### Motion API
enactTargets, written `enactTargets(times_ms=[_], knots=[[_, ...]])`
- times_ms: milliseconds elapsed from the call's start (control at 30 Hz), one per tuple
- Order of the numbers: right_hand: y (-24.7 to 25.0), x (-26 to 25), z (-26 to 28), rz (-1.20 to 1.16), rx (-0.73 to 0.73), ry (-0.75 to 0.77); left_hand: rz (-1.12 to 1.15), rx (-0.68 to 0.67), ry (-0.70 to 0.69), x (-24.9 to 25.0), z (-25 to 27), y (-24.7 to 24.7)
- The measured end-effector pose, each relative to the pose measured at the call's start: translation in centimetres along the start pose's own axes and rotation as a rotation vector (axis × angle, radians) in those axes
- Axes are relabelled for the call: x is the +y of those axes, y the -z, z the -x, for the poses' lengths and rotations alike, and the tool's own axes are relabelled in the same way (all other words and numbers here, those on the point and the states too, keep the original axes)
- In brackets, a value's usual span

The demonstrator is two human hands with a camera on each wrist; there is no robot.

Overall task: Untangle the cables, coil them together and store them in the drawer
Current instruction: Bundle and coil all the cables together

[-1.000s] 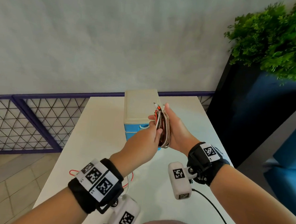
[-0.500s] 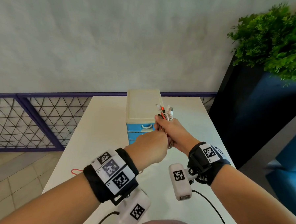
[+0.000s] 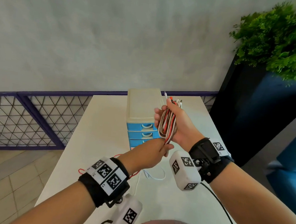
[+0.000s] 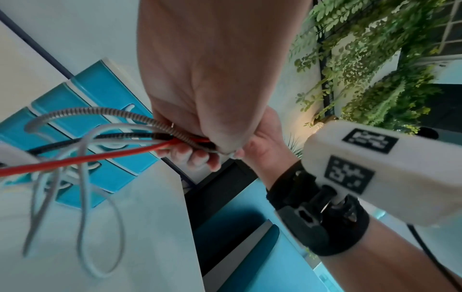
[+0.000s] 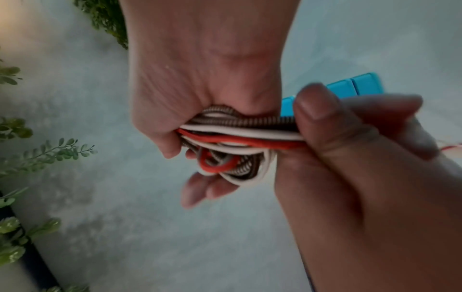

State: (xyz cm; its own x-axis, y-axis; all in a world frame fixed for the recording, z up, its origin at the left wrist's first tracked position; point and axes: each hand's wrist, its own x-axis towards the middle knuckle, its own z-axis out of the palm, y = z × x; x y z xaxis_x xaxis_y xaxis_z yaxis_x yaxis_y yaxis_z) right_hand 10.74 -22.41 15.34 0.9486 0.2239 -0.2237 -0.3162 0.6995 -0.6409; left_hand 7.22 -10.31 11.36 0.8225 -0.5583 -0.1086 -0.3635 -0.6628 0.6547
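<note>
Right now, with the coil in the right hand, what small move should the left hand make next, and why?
Probably wind one more loop: the left hand pinches the loose strands below the coil held by the right hand, while loose cable lies on the table.

no readable words, brands or numbers show anywhere. the only signs are black-and-white square code markers: three in a row on the left wrist band (image 3: 106, 174), behind the fingers; others on the right wrist band (image 3: 218, 146) and on both white camera housings (image 3: 185, 170) below the wrists. tiny print beside the left markers is too small to read.
</note>
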Motion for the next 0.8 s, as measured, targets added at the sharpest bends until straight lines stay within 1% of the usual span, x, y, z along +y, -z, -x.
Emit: enactTargets(times_ms=[67,133,200,267,300,400,500,600,700,733,800], knots=[[-0.4,0.1,-0.1,-0.043,0.045,-0.006,0.010,0.023,-0.040,0.1,0.0,0.0],[-0.4,0.0,-0.3,-0.030,0.073,0.008,0.089,0.011,-0.085,0.0,0.0,-0.1],[-0.3,-0.3,-0.5,0.003,0.076,0.034,0.274,-0.061,-0.065,-1.0,0.2,-0.1],[-0.3,-1.0,-0.7,0.021,0.087,0.071,0.518,-0.168,0.001,-2.3,0.7,0.0],[-0.1,-1.4,-0.7,0.018,0.102,0.089,0.605,-0.211,0.024,-3.1,0.9,0.0],[0.5,-2.1,-0.8,-0.003,0.164,0.130,0.729,-0.299,0.019,-5.0,1.1,0.8],[1.4,-2.0,-0.9,0.027,0.218,0.168,0.756,-0.376,0.019,-5.5,1.0,1.8],[2.2,-1.9,-1.1,0.077,0.263,0.193,0.720,-0.393,0.060,-5.6,1.1,2.3],[2.9,-1.9,-1.2,0.115,0.325,0.199,0.596,-0.348,0.045,-6.1,0.9,2.4],[3.0,-1.9,-1.2,0.151,0.340,0.197,0.537,-0.322,0.042,-6.1,0.9,2.5],[3.2,-2.1,-1.1,0.279,0.350,0.194,0.438,-0.253,0.081,-6.1,0.6,2.4]])
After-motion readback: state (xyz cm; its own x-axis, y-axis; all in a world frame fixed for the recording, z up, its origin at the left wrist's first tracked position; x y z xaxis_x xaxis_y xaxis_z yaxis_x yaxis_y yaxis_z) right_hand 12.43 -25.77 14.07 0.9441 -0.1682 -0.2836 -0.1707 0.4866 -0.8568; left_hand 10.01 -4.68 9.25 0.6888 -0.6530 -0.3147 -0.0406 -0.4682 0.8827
